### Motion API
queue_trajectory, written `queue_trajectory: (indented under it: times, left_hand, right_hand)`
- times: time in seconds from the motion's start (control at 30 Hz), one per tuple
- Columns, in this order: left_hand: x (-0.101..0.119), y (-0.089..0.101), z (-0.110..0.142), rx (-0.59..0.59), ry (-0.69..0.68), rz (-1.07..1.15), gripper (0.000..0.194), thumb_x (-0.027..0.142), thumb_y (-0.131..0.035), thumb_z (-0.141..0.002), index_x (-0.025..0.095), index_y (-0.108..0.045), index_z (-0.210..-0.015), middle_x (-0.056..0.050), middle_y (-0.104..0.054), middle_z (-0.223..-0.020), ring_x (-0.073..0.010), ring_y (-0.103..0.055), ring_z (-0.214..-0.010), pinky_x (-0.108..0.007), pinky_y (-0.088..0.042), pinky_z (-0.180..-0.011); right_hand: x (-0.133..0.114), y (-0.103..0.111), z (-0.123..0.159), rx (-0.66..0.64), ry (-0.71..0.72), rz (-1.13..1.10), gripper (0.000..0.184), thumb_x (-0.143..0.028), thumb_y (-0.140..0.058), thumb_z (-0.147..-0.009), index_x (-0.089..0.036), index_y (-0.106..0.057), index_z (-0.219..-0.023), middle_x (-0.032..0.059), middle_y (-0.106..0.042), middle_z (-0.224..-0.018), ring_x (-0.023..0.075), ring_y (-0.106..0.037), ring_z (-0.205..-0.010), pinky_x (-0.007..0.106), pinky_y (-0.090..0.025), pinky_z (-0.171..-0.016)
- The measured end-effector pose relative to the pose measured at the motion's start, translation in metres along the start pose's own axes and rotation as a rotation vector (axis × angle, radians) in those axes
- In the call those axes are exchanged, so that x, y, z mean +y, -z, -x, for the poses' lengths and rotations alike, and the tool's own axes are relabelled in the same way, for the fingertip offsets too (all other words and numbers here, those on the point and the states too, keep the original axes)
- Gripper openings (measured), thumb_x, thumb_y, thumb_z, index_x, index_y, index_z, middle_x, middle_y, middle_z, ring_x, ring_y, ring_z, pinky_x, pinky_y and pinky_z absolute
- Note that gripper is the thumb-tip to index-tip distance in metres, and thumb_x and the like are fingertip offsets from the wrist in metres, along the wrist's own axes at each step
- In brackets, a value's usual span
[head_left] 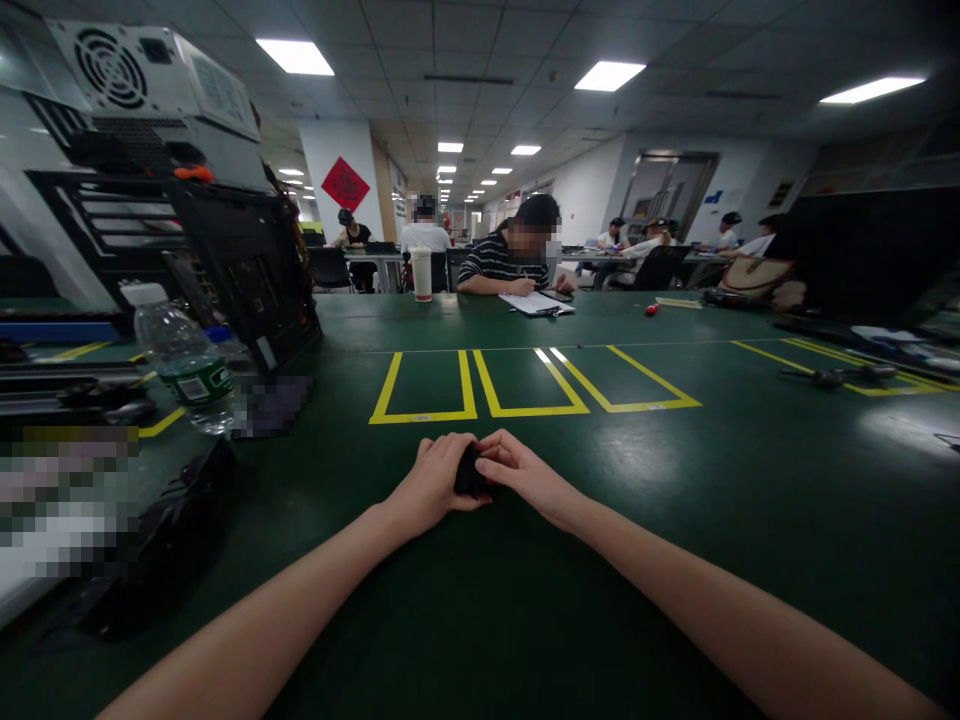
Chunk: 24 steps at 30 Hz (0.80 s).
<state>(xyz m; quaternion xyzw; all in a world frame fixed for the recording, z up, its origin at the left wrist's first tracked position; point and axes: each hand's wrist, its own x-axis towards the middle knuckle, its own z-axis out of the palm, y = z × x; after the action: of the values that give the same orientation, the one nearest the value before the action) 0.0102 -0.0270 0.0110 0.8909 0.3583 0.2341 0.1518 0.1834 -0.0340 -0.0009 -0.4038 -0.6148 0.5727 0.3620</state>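
Both hands meet over the green table (pixel 360 590), just in front of the yellow-taped outlines. My left hand (pixel 431 482) is closed around a small black object (pixel 469 474). It looks soft or folded, but most of it is hidden by the fingers, so its kind cannot be made out. From the other side, my right hand (pixel 521 475) pinches at the object's right edge with thumb and fingertips.
Yellow tape outlines (pixel 534 411) mark the table ahead. On the left stand a water bottle (pixel 184 365), an open computer case (pixel 247 265) and a power supply (pixel 150 75). Across the table a person in a striped shirt (pixel 487 262) writes on a clipboard (pixel 536 303), near a white cup (pixel 421 275).
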Motion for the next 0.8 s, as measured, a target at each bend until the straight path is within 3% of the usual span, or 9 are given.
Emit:
queue_trajectory:
  times: [0.27, 0.5, 0.67, 0.8]
  left_hand:
    - [-0.0027, -0.0018, -0.0004, 0.005, 0.003, -0.018, 0.051, 0.031, -0.064, -0.067, 0.02, -0.037, -0.108, -0.005, -0.05, -0.104, -0.0233, -0.049, -0.095, -0.037, -0.034, -0.08]
    - [0.0, -0.0001, -0.0002, 0.002, -0.003, -0.005, 0.05, 0.032, -0.064, -0.067, 0.021, -0.037, -0.109, -0.006, -0.05, -0.105, -0.0244, -0.048, -0.097, -0.038, -0.034, -0.08]
    - [0.0015, 0.0005, 0.0003, -0.001, 0.003, -0.002, 0.049, 0.032, -0.063, -0.069, 0.021, -0.037, -0.109, -0.005, -0.049, -0.107, -0.0238, -0.047, -0.098, -0.038, -0.034, -0.082]
    - [0.0007, 0.0001, 0.0001, -0.01, -0.001, 0.0, 0.049, 0.032, -0.063, -0.069, 0.02, -0.037, -0.109, -0.005, -0.049, -0.106, -0.0225, -0.047, -0.098, -0.038, -0.034, -0.083]
  right_hand:
    - [-0.003, 0.0044, -0.0012, -0.113, 0.02, -0.033, 0.027, -0.029, -0.059, -0.069, -0.019, -0.046, -0.091, 0.0014, -0.051, -0.094, 0.0165, -0.049, -0.092, 0.036, -0.039, -0.082]
    - [0.0007, 0.001, -0.0012, -0.045, 0.042, -0.034, 0.024, -0.037, -0.055, -0.072, -0.021, -0.046, -0.088, 0.0011, -0.053, -0.089, 0.0165, -0.05, -0.089, 0.034, -0.041, -0.077]
    - [0.0011, 0.0001, -0.0013, 0.017, -0.014, 0.012, 0.03, -0.039, -0.056, -0.07, -0.021, -0.047, -0.092, 0.0022, -0.052, -0.095, 0.0184, -0.049, -0.093, 0.037, -0.039, -0.081]
    - [-0.0039, 0.0017, 0.0001, -0.047, -0.005, -0.004, 0.029, -0.034, -0.058, -0.069, -0.02, -0.047, -0.091, 0.0024, -0.051, -0.096, 0.0182, -0.048, -0.095, 0.038, -0.038, -0.084]
